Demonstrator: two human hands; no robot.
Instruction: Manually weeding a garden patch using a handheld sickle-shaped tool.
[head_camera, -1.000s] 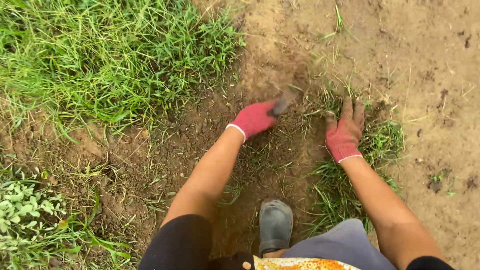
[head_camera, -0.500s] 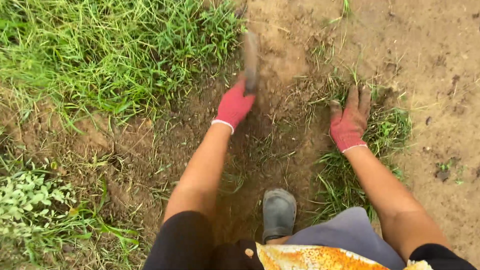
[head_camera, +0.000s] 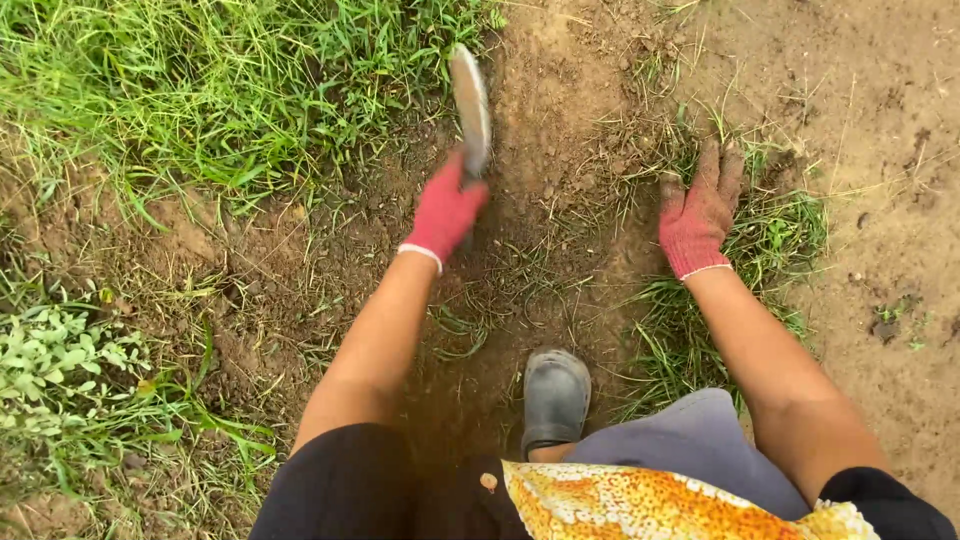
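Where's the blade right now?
In the head view, upper centre: the blade sticks up from the left hand, over bare soil beside the grass patch.

A single view, taken from the person's head, looks steeply down and a little forward at the ground just ahead of the body. At the bottom edge it catches the black sleeves, a yellow-orange patterned cloth (head_camera: 640, 505) and a grey rubber shoe (head_camera: 556, 397), so the lens sits close above them. Both forearms run up from that edge into the middle of the frame. The strip of bare brown soil (head_camera: 560, 150) fills the centre and right; green grass (head_camera: 220, 90) fills the upper left. The horizon is out of frame.
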